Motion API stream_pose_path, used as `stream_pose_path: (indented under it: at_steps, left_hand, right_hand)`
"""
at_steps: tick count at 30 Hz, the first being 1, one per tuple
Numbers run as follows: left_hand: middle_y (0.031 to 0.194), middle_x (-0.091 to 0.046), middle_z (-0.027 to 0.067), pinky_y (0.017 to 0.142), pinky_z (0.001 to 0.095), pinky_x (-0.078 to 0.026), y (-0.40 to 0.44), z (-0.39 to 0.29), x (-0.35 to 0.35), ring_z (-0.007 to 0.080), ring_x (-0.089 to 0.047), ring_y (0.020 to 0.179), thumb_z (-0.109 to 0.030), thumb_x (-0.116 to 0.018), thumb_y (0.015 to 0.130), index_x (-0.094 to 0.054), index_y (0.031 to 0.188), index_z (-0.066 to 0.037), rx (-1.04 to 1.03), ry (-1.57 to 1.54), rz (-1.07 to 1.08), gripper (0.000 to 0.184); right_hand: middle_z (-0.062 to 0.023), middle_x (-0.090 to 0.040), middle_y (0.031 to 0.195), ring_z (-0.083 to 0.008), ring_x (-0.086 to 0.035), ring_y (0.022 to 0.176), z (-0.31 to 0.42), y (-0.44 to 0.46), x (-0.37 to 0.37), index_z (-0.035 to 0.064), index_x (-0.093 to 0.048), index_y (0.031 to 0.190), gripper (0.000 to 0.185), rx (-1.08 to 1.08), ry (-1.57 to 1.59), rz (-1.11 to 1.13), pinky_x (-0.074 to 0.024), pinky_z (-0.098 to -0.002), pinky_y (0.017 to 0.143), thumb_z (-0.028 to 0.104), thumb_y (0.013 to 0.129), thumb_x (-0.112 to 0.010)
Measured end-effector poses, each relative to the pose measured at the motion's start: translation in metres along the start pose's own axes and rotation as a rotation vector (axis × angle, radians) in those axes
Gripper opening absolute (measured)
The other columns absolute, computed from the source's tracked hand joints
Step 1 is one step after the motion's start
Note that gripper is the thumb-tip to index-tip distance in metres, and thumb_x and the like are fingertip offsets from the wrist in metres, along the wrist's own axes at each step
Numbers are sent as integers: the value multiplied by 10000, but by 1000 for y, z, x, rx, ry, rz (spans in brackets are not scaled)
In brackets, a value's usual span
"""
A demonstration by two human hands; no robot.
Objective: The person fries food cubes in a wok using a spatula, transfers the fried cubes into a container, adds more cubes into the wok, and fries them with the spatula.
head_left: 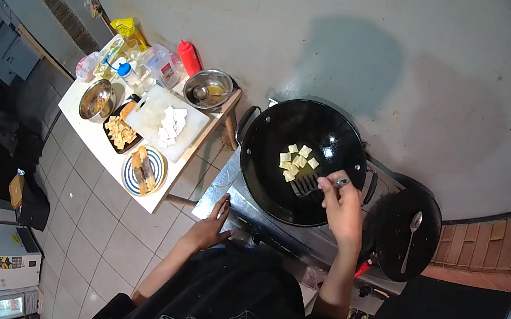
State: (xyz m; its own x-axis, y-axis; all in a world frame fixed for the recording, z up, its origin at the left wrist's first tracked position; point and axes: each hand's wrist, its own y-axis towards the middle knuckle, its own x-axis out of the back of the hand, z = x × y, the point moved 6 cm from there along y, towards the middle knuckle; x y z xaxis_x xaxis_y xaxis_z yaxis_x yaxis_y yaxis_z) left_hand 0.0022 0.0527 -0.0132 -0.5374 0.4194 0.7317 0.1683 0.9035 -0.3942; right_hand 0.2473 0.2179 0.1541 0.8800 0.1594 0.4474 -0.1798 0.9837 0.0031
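My right hand (344, 209) is closed round the handle of a black slotted spatula (304, 185). The spatula's head rests inside a large black wok (336, 129), touching or just beside several pale square pieces (298, 161) in its lower middle. The wok sits on a metal stove (240, 208). My left hand (209, 228) lies at the stove's front left edge with its fingers apart and holds nothing.
At the left, a white table (149, 199) bears a cutting board (150, 115) with white pieces, metal bowls (209, 83), a striped plate (125, 171) and a red bottle (188, 57). A spoon (412, 238) lies on a black round surface (395, 218) right of the wok.
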Motion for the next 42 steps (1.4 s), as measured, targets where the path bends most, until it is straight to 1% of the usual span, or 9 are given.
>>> stream_pose_path:
  at_steps: [2, 13, 19, 22, 27, 28, 30, 33, 42]
  left_hand:
    - [1590, 55, 137, 1022, 445, -445, 0, -4, 4, 386, -408, 1318, -385, -593, 906, -188, 1474, 61, 24, 17, 7, 828]
    - [1586, 65, 141, 932, 490, -489, 1, -4, 10, 454, -543, 1148, -412, -571, 917, -169, 1479, 44, 11, 13, 40, 828]
    - [1579, 90, 158, 936, 488, -487, 5, 0, 0, 459, -554, 1127, -417, -568, 920, -165, 1466, 70, 16, 18, 35, 836]
    - [1572, 96, 183, 926, 490, -492, 7, -2, 3, 475, -558, 1107, -425, -556, 927, -97, 1478, 56, 17, 67, 50, 863]
    - [1573, 95, 180, 934, 482, -493, 7, 0, 6, 477, -543, 1130, -428, -568, 921, -15, 1500, 1, 14, 78, 109, 908]
    - [1573, 95, 180, 934, 482, -493, 7, -2, 9, 477, -543, 1130, -428, -568, 921, -15, 1500, 1, 14, 90, 115, 908]
    - [1569, 76, 193, 1042, 462, -426, 5, -4, 12, 467, -392, 1304, -453, -561, 923, -83, 1494, 26, 58, 53, 180, 885]
    - [1573, 78, 178, 989, 467, -467, 7, 4, 6, 465, -455, 1245, -432, -587, 910, -16, 1501, 0, 12, 129, 145, 928]
    - [1578, 82, 171, 1021, 467, -441, 8, 7, 1, 450, -423, 1285, -426, -586, 911, -65, 1485, 44, -18, 138, 91, 906]
  right_hand:
    - [-49, -435, 560, -103, -379, 526, 4, -2, -2, -1, -532, 830, 272, -5, -3, 50, -355, -301, 505, 227, 922, -647]
    - [-80, -471, 602, -127, -402, 545, 0, 5, 0, -15, -509, 875, 249, 1, 46, 37, -369, -298, 531, 202, 949, -605]
    - [-163, -589, 698, -265, -545, 610, 1, 16, -2, -24, -526, 903, 265, 70, 23, 40, -451, -368, 637, 229, 958, -583]
    - [-174, -589, 708, -278, -553, 621, -3, 16, -2, -22, -523, 910, 271, 37, -8, 37, -453, -379, 647, 238, 957, -582]
    - [-216, -603, 758, -404, -589, 733, -2, 8, 2, -24, -493, 901, 279, 26, 47, 31, -458, -412, 689, 235, 953, -583]
    - [-216, -603, 758, -404, -589, 733, -4, 8, 3, -24, -493, 901, 279, 22, 57, 24, -458, -412, 689, 235, 953, -583]
    - [-222, -606, 771, -411, -602, 769, -9, 6, 2, -24, -492, 900, 282, 31, 92, 25, -460, -411, 710, 239, 955, -578]
    - [-222, -605, 779, -414, -596, 780, -14, 7, 1, -24, -492, 904, 286, 20, 105, 2, -456, -414, 724, 246, 960, -567]
    - [-234, -620, 831, -408, -617, 824, -9, 11, 0, -33, -501, 964, 287, -24, 110, -12, -458, -424, 749, 252, 974, -535]
